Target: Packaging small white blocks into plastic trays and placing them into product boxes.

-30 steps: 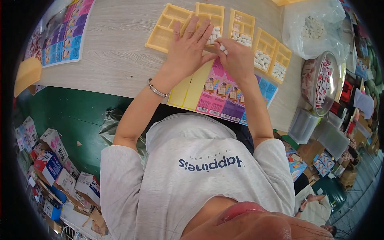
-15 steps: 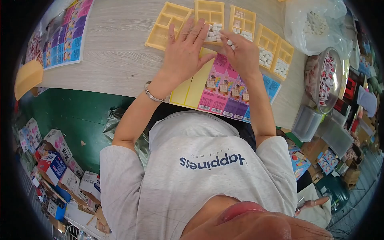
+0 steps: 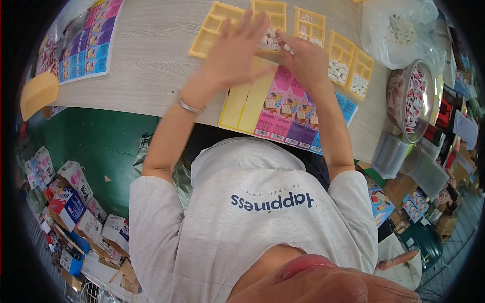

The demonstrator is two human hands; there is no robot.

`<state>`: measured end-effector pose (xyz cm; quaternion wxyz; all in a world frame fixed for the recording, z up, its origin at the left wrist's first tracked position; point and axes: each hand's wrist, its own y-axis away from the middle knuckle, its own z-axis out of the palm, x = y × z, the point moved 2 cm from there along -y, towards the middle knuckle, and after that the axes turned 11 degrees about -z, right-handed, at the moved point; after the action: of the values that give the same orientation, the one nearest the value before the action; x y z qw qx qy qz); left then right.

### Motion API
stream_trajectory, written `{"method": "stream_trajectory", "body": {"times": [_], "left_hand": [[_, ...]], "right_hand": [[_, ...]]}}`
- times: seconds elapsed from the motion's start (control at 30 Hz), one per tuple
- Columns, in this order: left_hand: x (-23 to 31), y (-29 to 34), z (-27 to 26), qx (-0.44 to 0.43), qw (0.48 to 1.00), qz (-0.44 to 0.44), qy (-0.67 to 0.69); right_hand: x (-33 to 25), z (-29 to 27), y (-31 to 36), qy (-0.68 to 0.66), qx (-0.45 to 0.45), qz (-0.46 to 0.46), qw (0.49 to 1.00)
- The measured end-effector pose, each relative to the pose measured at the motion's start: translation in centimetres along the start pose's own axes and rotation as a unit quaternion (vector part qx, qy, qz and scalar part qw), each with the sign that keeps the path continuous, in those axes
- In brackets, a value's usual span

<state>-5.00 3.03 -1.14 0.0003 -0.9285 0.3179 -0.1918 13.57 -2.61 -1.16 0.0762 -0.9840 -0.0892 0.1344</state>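
Across the wooden table (image 3: pixel 144 65), colourful printed sheets (image 3: pixel 285 103) lie nearer the person than the yellow trays (image 3: pixel 313 22). The blurred left hand (image 3: pixel 232 53) spreads its fingers over the two leftmost trays; the right hand (image 3: pixel 306 60), beside the second tray (image 3: pixel 277 21), pinches small white pieces (image 3: pixel 288 49), with more in that tray's near compartment.

Pale wood-grain tabletop (image 3: pixel 146 55)
Yellow trays (image 3: pixel 341 48) from twelve to two o'clock; printed sheet (image 3: pixel 91 45), ten; plastic bag (image 3: pixel 376 43), two.
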Motion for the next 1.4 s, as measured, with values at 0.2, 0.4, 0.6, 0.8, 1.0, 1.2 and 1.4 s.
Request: {"method": "stream_trajectory", "body": {"times": [0.2, 0.4, 0.6, 0.8, 1.0, 1.2, 1.4], "left_hand": [[-10.8, -2.4, -5.7, -0.185, 0.981, 0.026, -0.045], [-9.3, 0.8, -1.8, -0.008, 0.999, 0.026, 0.020], [-8.5, 3.1, -3.9, 0.058, 0.986, -0.142, 0.070], [-9.2, 3.9, -3.1, 0.057, 0.989, -0.121, 0.064], [-9.1, 4.0, -2.6, 0.099, 0.983, -0.132, 0.078], [-9.0, 3.4, -2.7, 0.095, 0.986, -0.119, 0.072], [-8.9, 4.3, -2.7, 0.105, 0.985, -0.118, 0.071]], "right_hand": [[0.8, -2.2, -1.5, -0.552, 0.136, 0.169, 0.805], [-3.9, 2.2, -6.7, -0.940, 0.088, 0.072, 0.322], [-7.8, 5.8, -8.3, -0.852, 0.151, 0.269, 0.424], [-10.4, 5.7, -8.7, -0.782, 0.170, 0.155, 0.579], [-10.2, 6.3, -8.4, -0.708, 0.207, 0.110, 0.666], [-10.4, 6.3, -8.3, -0.730, 0.222, 0.069, 0.642], [-9.2, 3.5, -6.6, -0.712, 0.248, 0.044, 0.656]]}}
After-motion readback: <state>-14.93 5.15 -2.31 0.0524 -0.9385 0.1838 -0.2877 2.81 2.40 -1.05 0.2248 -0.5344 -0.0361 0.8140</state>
